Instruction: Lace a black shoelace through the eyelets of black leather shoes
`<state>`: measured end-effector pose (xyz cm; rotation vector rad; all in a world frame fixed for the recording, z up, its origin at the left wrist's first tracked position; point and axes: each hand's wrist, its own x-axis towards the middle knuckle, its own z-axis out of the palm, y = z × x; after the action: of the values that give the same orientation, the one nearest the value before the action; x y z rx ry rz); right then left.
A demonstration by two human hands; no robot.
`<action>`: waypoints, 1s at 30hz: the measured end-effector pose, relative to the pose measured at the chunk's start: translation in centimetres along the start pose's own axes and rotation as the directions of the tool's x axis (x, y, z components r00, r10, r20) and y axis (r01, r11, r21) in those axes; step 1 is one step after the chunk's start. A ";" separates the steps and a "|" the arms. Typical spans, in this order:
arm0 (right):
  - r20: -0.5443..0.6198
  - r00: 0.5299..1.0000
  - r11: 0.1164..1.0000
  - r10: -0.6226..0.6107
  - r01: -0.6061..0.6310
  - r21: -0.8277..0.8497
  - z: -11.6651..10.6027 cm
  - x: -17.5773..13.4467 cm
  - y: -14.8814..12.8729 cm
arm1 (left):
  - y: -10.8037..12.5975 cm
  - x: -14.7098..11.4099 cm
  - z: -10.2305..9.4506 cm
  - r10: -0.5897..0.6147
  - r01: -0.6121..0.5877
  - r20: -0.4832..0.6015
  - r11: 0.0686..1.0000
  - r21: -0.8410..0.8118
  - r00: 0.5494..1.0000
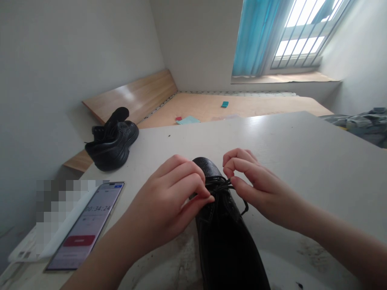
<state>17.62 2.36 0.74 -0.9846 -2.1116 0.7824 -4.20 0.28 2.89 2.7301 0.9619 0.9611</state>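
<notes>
A black leather shoe [208, 166] lies on the white table, its toe pointing away from me and its dark opening toward me. Black shoelaces [222, 186] cross over its upper, and a loose end curves down on the right side. My left hand [175, 197] is at the shoe's left side, thumb and forefinger pinched at the laces. My right hand [250, 177] is on the other side, its thumb and fingers closed on lace strands. The left fingertips partly cover the knot area.
Another black shoe or pair [110, 143] stands at the table's far left. A phone [87, 225] showing a timer lies at the near left, beside a white object [66, 229]. The white table [272, 141] meets a wooden bed board [256, 104] behind.
</notes>
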 end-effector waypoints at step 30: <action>0.117 0.962 0.874 0.247 -0.273 0.402 1.1 0.1 -0.3 | -0.1 0.2 0.5 -0.212 0.244 0.133 0.920 -0.308 0.968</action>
<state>16.58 1.97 0.34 -1.0247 -1.7691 1.3494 -3.83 0.54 2.60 2.3122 0.9813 0.8494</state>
